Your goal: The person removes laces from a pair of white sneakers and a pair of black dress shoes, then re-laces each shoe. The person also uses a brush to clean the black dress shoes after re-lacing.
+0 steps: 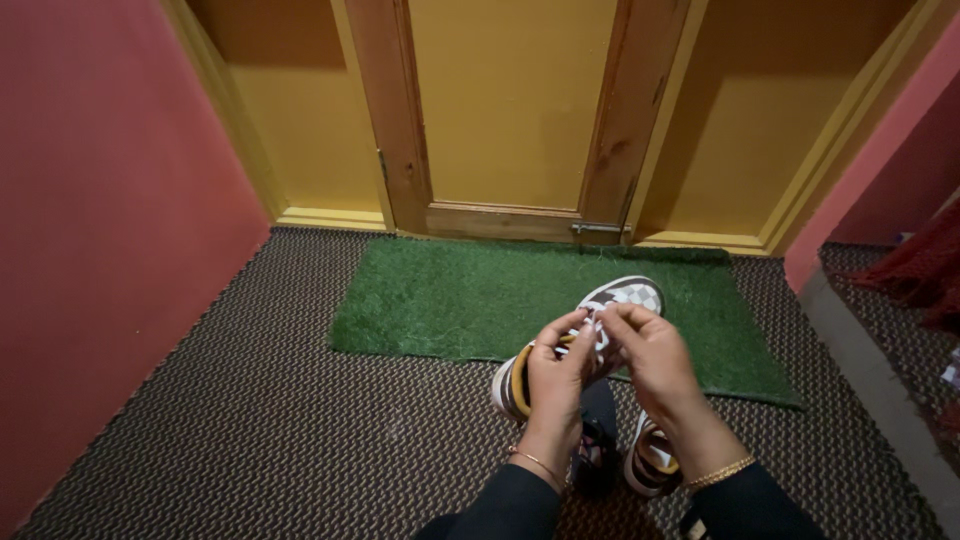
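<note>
A wooden door [510, 110] stands at twelve o'clock, a green mat [450, 300] before it on the woven floor [250, 430]. A checkered shoe [625, 295] rests half on the mat at five o'clock. Left hand [555, 375] and right hand [650, 355] both pinch its white laces [597, 335], pulled taut for tying. Another shoe [650, 462] lies beneath the right wrist.

A dark woven carpet [250, 420] covers the floor; a green grass mat [450, 295] lies far, two shoes [625, 300] near.
</note>
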